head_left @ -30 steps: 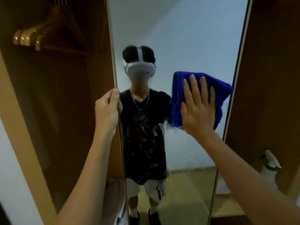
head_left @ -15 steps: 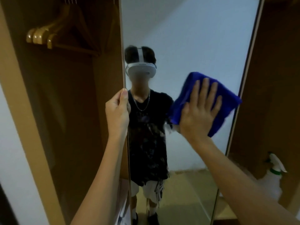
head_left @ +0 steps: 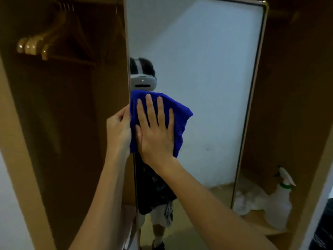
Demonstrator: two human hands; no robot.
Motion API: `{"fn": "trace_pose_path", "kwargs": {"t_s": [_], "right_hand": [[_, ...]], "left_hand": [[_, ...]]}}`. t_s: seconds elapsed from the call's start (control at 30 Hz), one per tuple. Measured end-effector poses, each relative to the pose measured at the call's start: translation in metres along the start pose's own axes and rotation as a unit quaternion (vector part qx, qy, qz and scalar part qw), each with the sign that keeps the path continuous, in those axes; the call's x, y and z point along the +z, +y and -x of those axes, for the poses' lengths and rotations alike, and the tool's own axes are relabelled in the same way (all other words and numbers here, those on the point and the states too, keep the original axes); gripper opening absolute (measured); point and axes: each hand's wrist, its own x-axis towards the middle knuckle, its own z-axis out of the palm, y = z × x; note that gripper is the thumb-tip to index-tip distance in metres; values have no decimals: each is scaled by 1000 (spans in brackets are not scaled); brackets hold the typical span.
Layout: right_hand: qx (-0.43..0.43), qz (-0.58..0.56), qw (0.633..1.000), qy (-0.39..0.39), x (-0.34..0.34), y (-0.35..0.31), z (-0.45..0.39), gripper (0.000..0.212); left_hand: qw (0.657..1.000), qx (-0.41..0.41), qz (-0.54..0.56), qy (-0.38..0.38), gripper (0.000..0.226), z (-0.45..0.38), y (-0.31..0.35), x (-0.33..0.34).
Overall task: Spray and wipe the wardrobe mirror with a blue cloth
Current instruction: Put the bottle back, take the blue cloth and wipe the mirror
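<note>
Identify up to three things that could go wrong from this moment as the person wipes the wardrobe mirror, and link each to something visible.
1. The right hand presses the blue cloth right at the mirror's left edge, where the left hand grips; the cloth could slip off or fingers get pinched.
2. Pressing on a mirror steadied only at its edge could swing it.
3. The spray bottle stands on the shelf beside the mirror's right edge and might be knocked over.

Right hand (head_left: 156, 131) flat, fingers spread, pointing 12 o'clock, palm pressing forward; forearm runs back toward 5 o'clock. Left hand (head_left: 118, 130) just beside it at 9 o'clock, fingers curled in grip; forearm drops toward 7 o'clock.
</note>
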Motion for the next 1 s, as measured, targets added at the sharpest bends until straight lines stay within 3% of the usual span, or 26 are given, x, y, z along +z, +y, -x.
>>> {"fn": "trace_pose_path", "kwargs": {"t_s": [0.2, 0.5, 0.57, 0.67, 0.77, 0.9, 1.0], "right_hand": [[-49, 3, 999, -2, -7, 49, 3, 59], [9, 78, 995, 55, -16, 187, 29, 57], [30, 82, 994, 69, -15, 203, 33, 58], [54, 85, 991, 87, -12, 207, 35, 58], [90, 79, 989, 87, -11, 195, 33, 57], [186, 60, 977, 88, -10, 156, 27, 56], [166, 37, 983, 76, -7, 108, 19, 57]], "left_hand": [[999, 16, -28, -39, 30, -2, 1, -3], [999, 1, 36, -17, 40, -4, -2, 2], [999, -10, 37, -17, 34, -5, -2, 0], [998, -4, 48, -31, 27, -7, -1, -1], [998, 0, 53, -18, 45, -7, -2, 0], [999, 6, 36, -13, 50, -5, -1, 1], [999, 1, 33, -3, 50, -5, 0, 0]]}}
